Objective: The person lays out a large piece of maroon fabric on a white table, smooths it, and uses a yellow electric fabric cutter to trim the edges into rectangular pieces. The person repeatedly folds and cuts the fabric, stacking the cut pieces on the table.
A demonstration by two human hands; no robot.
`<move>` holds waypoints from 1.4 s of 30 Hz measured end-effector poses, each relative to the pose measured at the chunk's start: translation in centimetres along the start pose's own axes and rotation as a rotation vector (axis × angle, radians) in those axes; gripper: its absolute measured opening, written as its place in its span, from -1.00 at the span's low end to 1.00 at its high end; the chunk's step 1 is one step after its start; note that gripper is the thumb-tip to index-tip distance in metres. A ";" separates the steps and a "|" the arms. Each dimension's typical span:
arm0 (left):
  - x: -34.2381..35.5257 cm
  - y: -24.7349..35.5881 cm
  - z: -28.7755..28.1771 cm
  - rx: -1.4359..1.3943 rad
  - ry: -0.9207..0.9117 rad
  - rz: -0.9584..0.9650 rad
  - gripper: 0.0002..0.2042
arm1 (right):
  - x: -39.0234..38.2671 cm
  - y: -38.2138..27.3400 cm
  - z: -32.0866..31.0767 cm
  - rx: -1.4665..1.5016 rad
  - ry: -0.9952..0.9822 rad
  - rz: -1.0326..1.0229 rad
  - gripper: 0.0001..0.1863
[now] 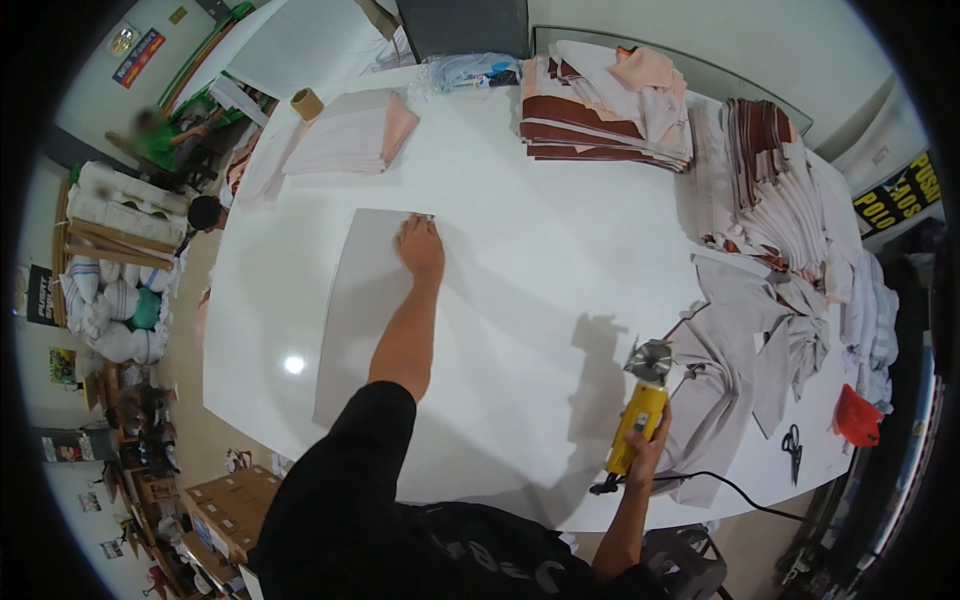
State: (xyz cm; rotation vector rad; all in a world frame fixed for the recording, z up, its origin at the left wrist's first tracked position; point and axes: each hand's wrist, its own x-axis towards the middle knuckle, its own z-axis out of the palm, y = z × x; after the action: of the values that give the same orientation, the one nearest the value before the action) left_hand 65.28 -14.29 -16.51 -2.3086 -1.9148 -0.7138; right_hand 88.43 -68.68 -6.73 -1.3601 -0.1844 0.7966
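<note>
the left hand (pixel 420 247) lies flat and open on the far end of a grey sheet (pixel 365 320), long axis 12 to 6 o'clock. the right hand (pixel 650 450) grips a yellow cutter (pixel 640 415), well apart at 4 o'clock on the white surface (pixel 540 260).

Yellow cutter (pixel 640 417), white table (pixel 520 260)

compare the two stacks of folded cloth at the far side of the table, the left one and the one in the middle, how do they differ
The left stack is low, neat and pale pink-white all through; the middle stack is taller and mixes dark brown-red layers with pale ones. The left stack has squared edges, while the middle stack is topped with loose, rumpled pieces. A cardboard tape roll sits beside the left stack, none by the middle stack. Both rest on the white table, away from both hands.
</note>
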 end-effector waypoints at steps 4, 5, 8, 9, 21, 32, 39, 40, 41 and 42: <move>-5.9 9.6 -0.9 -0.050 -0.186 0.172 -0.69 | -2.0 1.0 2.9 0.074 0.009 0.073 0.15; -8.9 12.1 -1.6 -0.097 -0.228 0.251 -0.69 | -2.5 1.0 3.5 0.074 0.038 0.087 0.16; -19.6 17.2 -3.5 -0.489 -0.254 0.427 -0.71 | -3.0 0.8 4.2 0.076 0.081 0.068 0.17; -22.8 19.5 -5.3 -0.630 -0.347 0.430 -0.70 | -3.4 0.6 3.8 0.080 0.110 0.037 0.15; -16.7 18.8 -9.4 -2.035 -0.437 -0.669 -0.68 | -15.3 -1.9 1.4 0.121 0.264 -0.176 0.08; 10.9 -41.5 -13.9 -1.765 -0.017 -0.870 -0.45 | -21.5 2.9 7.1 0.093 0.282 -0.031 0.02; -1.2 -43.6 -15.9 -0.278 0.487 -0.528 -0.36 | -23.0 6.3 11.1 -0.703 0.238 0.031 0.05; -2.4 -44.6 -16.0 -0.165 0.520 -0.225 -0.34 | -22.9 6.7 12.3 -0.709 0.196 0.041 0.04; -4.4 -42.6 -14.9 -0.245 0.492 -0.052 -0.34 | -22.9 7.3 12.6 -0.766 0.175 -0.028 0.04; -7.2 -38.4 -14.0 -0.289 0.382 0.045 -0.39 | -23.0 8.1 12.3 -0.838 0.172 -0.093 0.05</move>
State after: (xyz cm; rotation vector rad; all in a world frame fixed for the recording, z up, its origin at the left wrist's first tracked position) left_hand 23.87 -16.73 -16.16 -2.1434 -1.6731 -1.3898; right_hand 61.57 -72.81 -3.86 -2.1788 -0.4770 0.5260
